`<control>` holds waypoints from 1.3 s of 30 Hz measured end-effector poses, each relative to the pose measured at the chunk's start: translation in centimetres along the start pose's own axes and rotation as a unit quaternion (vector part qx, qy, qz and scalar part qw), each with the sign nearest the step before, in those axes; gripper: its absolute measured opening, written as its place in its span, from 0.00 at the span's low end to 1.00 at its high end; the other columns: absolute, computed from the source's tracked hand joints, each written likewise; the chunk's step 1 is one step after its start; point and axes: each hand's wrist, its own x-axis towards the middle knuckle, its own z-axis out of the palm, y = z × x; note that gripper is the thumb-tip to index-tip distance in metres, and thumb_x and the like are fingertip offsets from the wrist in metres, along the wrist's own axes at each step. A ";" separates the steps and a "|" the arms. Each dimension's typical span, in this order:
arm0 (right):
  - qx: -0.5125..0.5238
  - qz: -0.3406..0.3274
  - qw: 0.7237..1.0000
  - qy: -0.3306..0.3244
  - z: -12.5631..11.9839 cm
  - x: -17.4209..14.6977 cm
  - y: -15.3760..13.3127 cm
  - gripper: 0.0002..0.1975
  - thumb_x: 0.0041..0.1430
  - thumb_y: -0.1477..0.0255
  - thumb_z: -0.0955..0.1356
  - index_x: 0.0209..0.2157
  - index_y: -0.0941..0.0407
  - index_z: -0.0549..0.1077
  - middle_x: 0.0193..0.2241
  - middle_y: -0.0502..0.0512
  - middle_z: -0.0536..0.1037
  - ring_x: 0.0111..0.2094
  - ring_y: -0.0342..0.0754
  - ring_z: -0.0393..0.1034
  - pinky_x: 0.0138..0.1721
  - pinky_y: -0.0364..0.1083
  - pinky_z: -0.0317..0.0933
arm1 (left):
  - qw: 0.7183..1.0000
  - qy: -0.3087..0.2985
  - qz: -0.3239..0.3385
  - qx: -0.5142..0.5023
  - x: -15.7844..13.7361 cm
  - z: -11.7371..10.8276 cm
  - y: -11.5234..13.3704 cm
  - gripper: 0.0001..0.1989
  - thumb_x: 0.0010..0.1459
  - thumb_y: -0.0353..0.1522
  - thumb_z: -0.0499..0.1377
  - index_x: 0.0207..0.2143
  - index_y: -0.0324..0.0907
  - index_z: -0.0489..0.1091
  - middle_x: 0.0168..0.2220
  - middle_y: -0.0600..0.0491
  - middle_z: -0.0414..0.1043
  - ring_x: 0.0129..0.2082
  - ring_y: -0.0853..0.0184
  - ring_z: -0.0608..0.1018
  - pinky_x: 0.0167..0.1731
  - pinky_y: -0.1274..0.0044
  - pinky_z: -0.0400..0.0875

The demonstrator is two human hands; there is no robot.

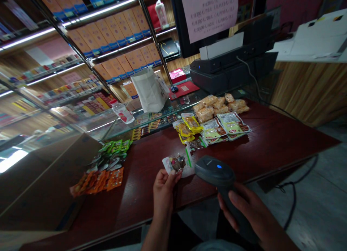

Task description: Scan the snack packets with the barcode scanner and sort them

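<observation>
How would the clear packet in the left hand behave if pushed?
The packet probably bends easily, since its see-through film looks thin. It's likely light: the left hand pinches just its edge. Its flattish shape should slide rather than roll.

- Left hand [164, 189]: lower centre of the frame, fingers curled inward and pinching against the left thumb [171, 177], which points toward the upper right.
- Left forearm [157, 233]: bare, rising steeply from the bottom edge, leaning slightly right, the wrist nearly straight.
- Right hand [251, 209]: lower right of the frame, closed in a wrapping grip, some fingers [226, 210] showing at its left side.
- Right forearm [280, 240]: slanting in from the bottom edge, right of centre.
- Both hands: apart from each other, the left slightly higher.
</observation>
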 end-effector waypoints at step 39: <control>-0.003 0.026 0.988 0.155 -4.4 -0.1 0.0 0.23 0.52 0.50 0.72 0.39 0.54 0.80 0.26 0.58 0.82 0.19 0.47 0.68 0.18 0.43 0.64 | 0.941 -0.212 -0.241 0.107 1.5 1.6 0.5 0.23 0.50 0.48 0.66 0.34 0.45 0.60 0.29 0.44 0.81 0.25 0.58 0.83 0.21 0.76 0.75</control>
